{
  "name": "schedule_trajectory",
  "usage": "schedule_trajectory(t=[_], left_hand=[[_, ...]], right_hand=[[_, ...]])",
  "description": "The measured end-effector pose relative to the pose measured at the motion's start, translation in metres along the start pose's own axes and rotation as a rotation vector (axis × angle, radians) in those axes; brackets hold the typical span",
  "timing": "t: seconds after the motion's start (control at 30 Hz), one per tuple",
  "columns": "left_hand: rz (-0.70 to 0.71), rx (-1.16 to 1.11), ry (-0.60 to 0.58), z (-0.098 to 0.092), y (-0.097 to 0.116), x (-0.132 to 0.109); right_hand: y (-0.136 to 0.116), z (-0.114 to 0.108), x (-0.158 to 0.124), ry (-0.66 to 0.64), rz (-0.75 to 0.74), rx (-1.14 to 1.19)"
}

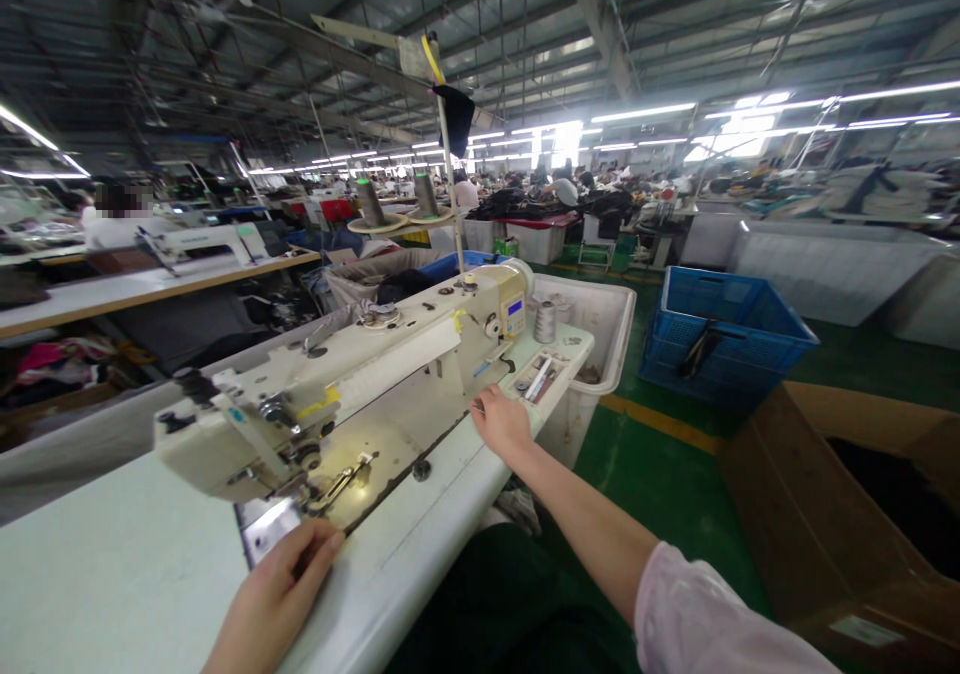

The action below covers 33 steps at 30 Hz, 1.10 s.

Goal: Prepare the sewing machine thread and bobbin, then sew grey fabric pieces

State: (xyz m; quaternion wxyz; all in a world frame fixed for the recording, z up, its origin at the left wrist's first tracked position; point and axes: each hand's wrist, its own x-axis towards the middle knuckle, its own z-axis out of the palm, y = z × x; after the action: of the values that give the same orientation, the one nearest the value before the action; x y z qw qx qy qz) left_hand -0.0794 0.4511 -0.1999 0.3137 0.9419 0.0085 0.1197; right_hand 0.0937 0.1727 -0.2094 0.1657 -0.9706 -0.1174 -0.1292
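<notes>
the biggest thing near is a pale tabletop, and it runs from the near left up to the right. on the far right is a brown box, with a blue basket beyond it. the sewing machine sits on the tabletop, with its stitching end on the left and a little blue screen on the right.

the right hand is at the near edge of the machine's base. its fingers are curled in, and i cannot tell if they are clamped on anything. the left hand is just beside the stitching end. its thumb and finger bend toward each other, but i cannot tell if they pinch something.

a thin dark strip lies between the two hands, along the near side of the machine's base. it may be a band or just a gap; i cannot tell. near the left hand are a shiny plate and a small metal guide.

to work well here, i think both hands should go slow and level. if the strip is a band, hold it flat without pulling hard, and keep the left fingertips away from the needle spot.
</notes>
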Motion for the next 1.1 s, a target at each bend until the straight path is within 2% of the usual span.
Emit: schedule_trajectory(t=[0.47,1.1], left_hand=[[0.034,-0.001,0.009,-0.0025,0.0067,-0.0006],[0.042,-0.007,0.018,0.0001,0.0011,-0.0008]], right_hand=[[-0.0021,-0.0028,-0.0017,-0.003,0.01,-0.005],[0.0023,-0.0011,0.0008,-0.045,-0.011,0.032]])
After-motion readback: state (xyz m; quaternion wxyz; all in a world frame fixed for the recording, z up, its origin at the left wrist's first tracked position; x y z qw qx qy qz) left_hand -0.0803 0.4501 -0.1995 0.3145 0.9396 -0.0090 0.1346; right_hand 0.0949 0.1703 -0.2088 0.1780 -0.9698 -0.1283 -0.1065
